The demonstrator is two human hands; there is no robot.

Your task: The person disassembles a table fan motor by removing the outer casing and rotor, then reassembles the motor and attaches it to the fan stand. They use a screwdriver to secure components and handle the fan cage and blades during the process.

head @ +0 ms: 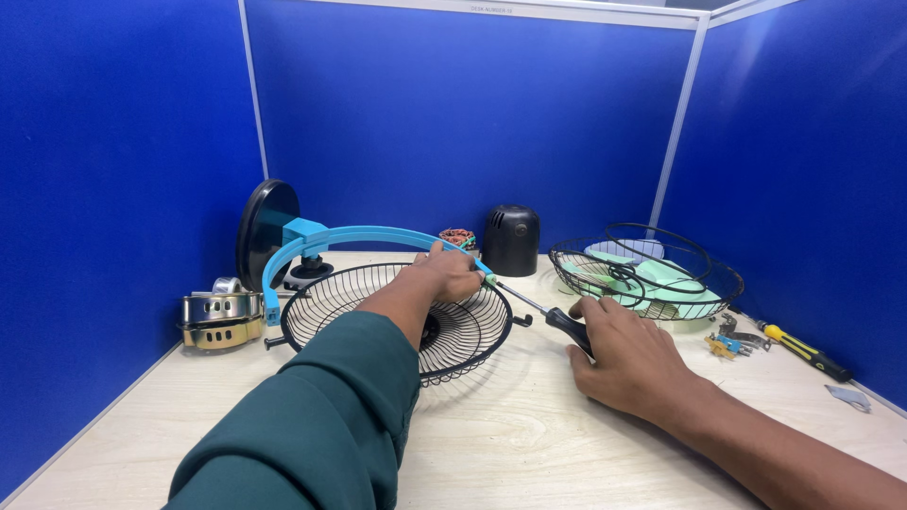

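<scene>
My left hand rests on a light blue curved bracket where it meets the rim of a black wire fan guard lying on the table. My right hand grips the black handle of a screwdriver, whose tip points at the bracket's end beside my left fingers. The bracket arcs over the guard from a blue block at the black round fan base on the left.
A metal motor part sits at the left. A black motor cover stands at the back. Another wire guard with pale green blades lies right. A yellow-handled screwdriver and small parts lie far right. Blue partitions enclose the table.
</scene>
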